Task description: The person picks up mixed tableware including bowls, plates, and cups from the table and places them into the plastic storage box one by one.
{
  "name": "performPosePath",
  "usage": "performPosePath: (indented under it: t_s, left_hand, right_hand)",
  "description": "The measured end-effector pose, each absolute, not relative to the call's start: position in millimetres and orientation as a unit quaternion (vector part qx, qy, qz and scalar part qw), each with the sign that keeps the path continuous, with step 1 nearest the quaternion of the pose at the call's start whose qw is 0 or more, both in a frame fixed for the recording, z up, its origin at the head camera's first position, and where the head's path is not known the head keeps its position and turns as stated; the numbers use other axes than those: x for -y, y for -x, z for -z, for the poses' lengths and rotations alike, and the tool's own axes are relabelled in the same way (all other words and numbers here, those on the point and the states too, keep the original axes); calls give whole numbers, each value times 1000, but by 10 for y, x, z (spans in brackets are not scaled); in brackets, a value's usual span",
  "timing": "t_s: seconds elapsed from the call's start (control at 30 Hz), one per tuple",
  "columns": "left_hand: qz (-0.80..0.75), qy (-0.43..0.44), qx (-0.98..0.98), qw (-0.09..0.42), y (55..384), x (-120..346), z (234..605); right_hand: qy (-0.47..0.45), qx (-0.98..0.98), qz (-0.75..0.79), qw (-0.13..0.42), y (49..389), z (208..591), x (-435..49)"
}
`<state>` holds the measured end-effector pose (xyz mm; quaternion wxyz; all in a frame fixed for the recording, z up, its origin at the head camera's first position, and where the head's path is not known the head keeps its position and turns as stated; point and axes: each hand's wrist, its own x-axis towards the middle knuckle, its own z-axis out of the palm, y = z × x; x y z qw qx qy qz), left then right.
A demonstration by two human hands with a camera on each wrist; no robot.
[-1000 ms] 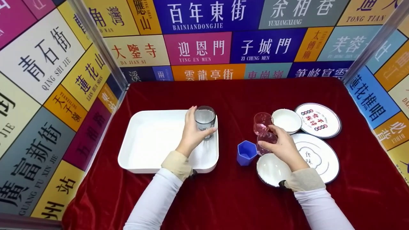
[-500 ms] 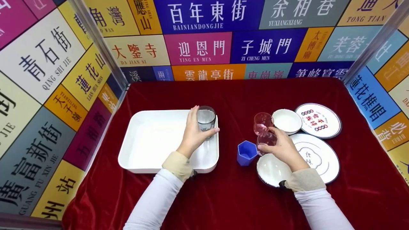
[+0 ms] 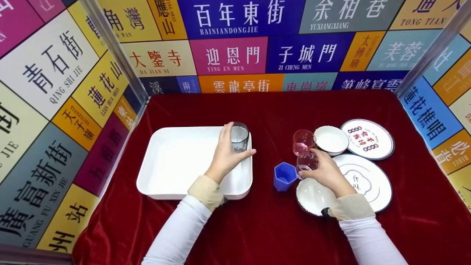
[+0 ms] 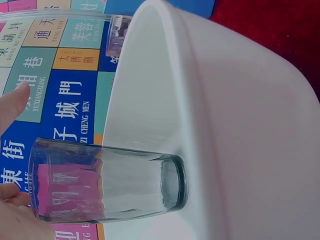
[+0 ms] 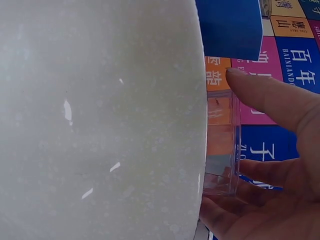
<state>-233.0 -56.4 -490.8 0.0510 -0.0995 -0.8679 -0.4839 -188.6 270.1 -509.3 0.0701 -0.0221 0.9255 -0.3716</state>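
Left hand [image 3: 225, 156], fingers relaxed, stands at the smoky tumbler [image 3: 240, 138] in the white tray [image 3: 176, 158]; right hand [image 3: 325, 173], loose, lies alongside the nearer pink glass [image 3: 307, 162]; wrist views alone plainly show both thumbs clear.

The left hand [image 3: 229, 152] hides the left side of the grey glass [image 3: 241, 137], and the right hand [image 3: 325, 172] covers part of the near pink cup [image 3: 307, 161]. The right cuff [image 3: 351, 207] blocks the right side of the near bowl [image 3: 312, 197]. Both sleeves [image 3: 180, 230] are cut off at the near edge.

Multicol. panelled walls [image 3: 228, 55], lg. red cloth [image 3: 265, 228]
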Motion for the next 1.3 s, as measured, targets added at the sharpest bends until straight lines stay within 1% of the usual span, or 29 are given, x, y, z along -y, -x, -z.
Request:
performPosePath:
  t_s: [0.43,0.73,0.87,1.07,1.3]
  left_hand:
    - [463,123,875,74,2298,523,4905]
    - [448,132,880,84,2278,509,4884]
    - [447,143,879,84,2264,499,4863]
    - [435,156,884,70,2241,484,4848]
    - [431,158,886,69,2240,476,4836]
  right_hand:
    - [20,-926,367,85,1904,5096,-2710]
    - [11,-928,368,65,1903,5088,-2710]
    - [13,-929,364,59,1905,5042,-2704]
    - [13,-928,368,61,1913,4943,-2679]
    - [11,-926,373,57,1923,4841,-2638]
